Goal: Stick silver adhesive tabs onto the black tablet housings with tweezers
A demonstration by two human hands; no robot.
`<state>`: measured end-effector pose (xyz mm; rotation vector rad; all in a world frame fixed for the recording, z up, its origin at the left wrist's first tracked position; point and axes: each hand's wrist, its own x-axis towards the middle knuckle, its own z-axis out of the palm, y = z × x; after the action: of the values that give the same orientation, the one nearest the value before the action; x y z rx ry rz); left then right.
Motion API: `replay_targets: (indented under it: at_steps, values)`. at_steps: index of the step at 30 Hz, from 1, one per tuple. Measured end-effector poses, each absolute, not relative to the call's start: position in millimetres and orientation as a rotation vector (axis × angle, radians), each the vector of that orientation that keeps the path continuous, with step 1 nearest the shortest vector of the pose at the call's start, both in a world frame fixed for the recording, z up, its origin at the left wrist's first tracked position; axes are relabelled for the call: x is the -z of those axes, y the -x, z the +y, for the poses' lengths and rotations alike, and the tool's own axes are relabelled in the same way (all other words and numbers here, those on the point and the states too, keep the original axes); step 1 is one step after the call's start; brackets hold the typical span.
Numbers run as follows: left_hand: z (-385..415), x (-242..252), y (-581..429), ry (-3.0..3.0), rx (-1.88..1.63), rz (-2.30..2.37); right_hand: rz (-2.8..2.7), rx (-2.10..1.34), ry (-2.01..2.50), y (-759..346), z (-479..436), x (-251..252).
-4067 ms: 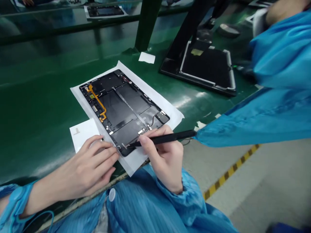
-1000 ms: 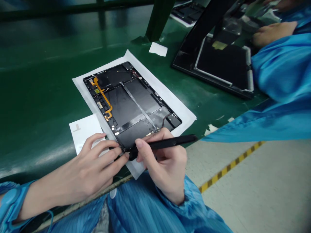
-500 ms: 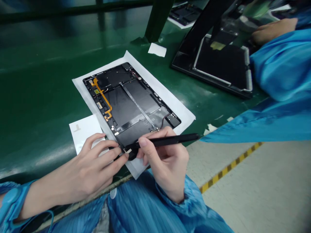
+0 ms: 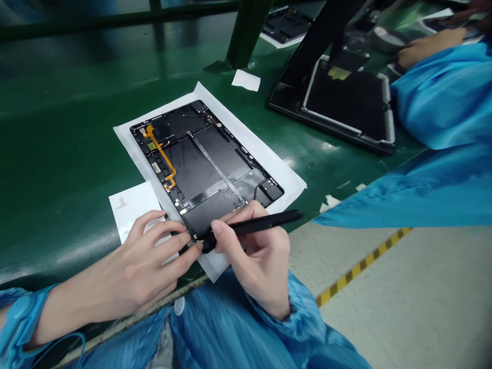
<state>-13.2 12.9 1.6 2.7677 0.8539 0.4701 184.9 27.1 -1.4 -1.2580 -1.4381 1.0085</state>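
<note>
An opened tablet housing (image 4: pixel 215 164), black inside with an orange flex cable (image 4: pixel 161 154) and a grey ribbon cable across it, lies on a white sheet (image 4: pixel 261 148). My right hand (image 4: pixel 253 256) pinches slim black tweezers (image 4: pixel 265 222) like a pen. Their tip end reaches the housing's near corner, where the fingers and tool partly hide it. My left hand (image 4: pixel 149 261) lies with fingers spread along the near left edge, its fingertips touching that corner. Partly under the left fingers is a white card (image 4: pixel 132 202) with a small beige mark on it.
A black stand (image 4: pixel 349 107) with a pale-edged frame stands at the right on the green table (image 4: pixel 61 128). Beside it are a co-worker's hand (image 4: pixel 432 48) and blue sleeve. A paper scrap (image 4: pixel 246 80) and another tablet housing (image 4: pixel 286 24) lie farther back.
The tweezers and my right hand have shifted slightly left and down toward the housing's near corner. A pale strip seen there before is now mostly hidden. My left hand stays in place.
</note>
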Motion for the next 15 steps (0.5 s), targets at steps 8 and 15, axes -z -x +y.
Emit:
replay_targets:
  at_steps: [8, 15]
  values:
    - [11.4, -3.4, 13.4, -2.697, -0.576, 0.943, -1.313, -1.041, 1.234, -187.1, 25.1, 4.3]
    - [14.7, -2.6, 14.7, -2.704, -0.528, 1.005, -1.380, -1.035, 1.315, -188.8, 24.3, 3.8]
